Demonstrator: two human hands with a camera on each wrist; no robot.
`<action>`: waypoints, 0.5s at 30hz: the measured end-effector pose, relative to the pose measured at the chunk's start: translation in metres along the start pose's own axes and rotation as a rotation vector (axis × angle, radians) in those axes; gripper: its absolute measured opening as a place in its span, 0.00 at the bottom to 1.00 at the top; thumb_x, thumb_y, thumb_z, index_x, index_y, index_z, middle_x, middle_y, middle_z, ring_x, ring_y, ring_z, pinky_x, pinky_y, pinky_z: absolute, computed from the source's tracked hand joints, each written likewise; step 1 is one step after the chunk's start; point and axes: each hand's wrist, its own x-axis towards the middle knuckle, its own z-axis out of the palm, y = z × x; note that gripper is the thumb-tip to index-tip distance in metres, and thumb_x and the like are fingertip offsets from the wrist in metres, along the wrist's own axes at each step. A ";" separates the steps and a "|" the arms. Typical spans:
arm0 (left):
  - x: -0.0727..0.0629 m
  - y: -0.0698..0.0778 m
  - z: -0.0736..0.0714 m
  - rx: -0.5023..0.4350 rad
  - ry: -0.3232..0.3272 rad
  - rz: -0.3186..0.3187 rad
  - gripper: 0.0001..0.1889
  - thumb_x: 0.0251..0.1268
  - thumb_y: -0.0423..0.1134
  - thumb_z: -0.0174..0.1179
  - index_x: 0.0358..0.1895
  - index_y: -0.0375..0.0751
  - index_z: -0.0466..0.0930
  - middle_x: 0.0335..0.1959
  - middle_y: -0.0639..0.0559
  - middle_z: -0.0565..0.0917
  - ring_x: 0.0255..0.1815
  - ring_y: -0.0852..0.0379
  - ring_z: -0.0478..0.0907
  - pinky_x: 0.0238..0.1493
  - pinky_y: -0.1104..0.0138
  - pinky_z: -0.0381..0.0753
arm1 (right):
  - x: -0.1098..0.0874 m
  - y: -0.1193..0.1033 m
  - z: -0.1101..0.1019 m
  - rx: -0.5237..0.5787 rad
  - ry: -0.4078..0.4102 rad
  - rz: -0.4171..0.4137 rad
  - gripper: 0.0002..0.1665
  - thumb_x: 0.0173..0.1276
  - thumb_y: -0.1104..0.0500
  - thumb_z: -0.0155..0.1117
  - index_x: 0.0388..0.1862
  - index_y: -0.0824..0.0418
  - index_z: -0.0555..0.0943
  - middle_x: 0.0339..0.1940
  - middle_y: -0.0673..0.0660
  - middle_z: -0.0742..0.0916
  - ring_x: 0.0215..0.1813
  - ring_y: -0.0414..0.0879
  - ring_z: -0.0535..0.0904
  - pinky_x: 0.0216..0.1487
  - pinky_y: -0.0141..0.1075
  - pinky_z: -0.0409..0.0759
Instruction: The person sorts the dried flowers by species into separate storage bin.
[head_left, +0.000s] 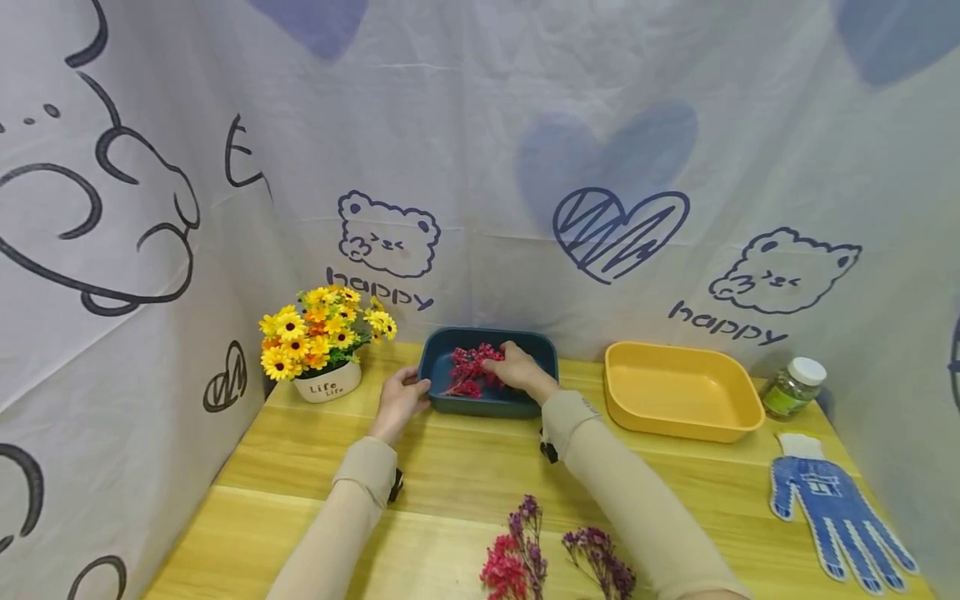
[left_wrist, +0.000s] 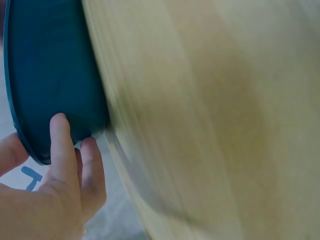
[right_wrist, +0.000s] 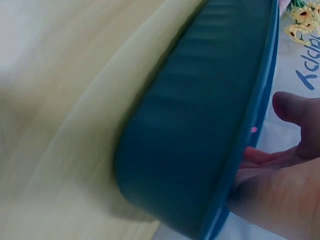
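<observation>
Pink flowers [head_left: 468, 365] in the dark tray [head_left: 487, 407], by the table's [head_left: 300, 479] far edge

Head view: tray sits between potted daisies [head_left: 318, 333] at the far left corner and a yellow tray [head_left: 678, 396] along the far edge. Right hand [head_left: 519, 371] reaches over the tray's right end, fingers at the flowers; pinching or only touching, cannot tell. Loose sprigs [head_left: 504, 573] lie toward the near edge, probably for easy reach.

Left wrist: left hand [left_wrist: 62, 195] pinches the tray's end across rim and outer wall, likely to stop it sliding.

Right wrist: one finger clear of the rim; other tips hidden behind it.
</observation>
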 end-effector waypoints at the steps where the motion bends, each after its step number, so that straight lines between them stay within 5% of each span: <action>1: -0.001 0.000 0.000 0.000 0.000 0.001 0.26 0.81 0.30 0.53 0.77 0.28 0.66 0.65 0.32 0.73 0.65 0.36 0.79 0.70 0.48 0.82 | -0.001 0.001 -0.003 0.001 0.005 0.006 0.43 0.84 0.45 0.55 0.87 0.61 0.54 0.86 0.65 0.64 0.84 0.63 0.63 0.80 0.60 0.69; 8: -0.004 -0.001 0.001 -0.007 -0.011 0.001 0.27 0.82 0.30 0.53 0.79 0.27 0.63 0.65 0.31 0.73 0.66 0.35 0.79 0.71 0.45 0.80 | -0.015 0.001 -0.020 0.005 0.029 -0.027 0.44 0.83 0.45 0.57 0.87 0.60 0.54 0.85 0.65 0.65 0.83 0.64 0.63 0.80 0.61 0.70; 15: -0.002 0.002 0.002 0.002 -0.010 -0.012 0.26 0.82 0.30 0.52 0.78 0.27 0.63 0.67 0.31 0.72 0.68 0.34 0.77 0.72 0.46 0.79 | -0.048 -0.011 -0.034 -0.077 0.046 -0.142 0.44 0.82 0.44 0.58 0.86 0.60 0.55 0.82 0.68 0.68 0.81 0.64 0.67 0.77 0.60 0.72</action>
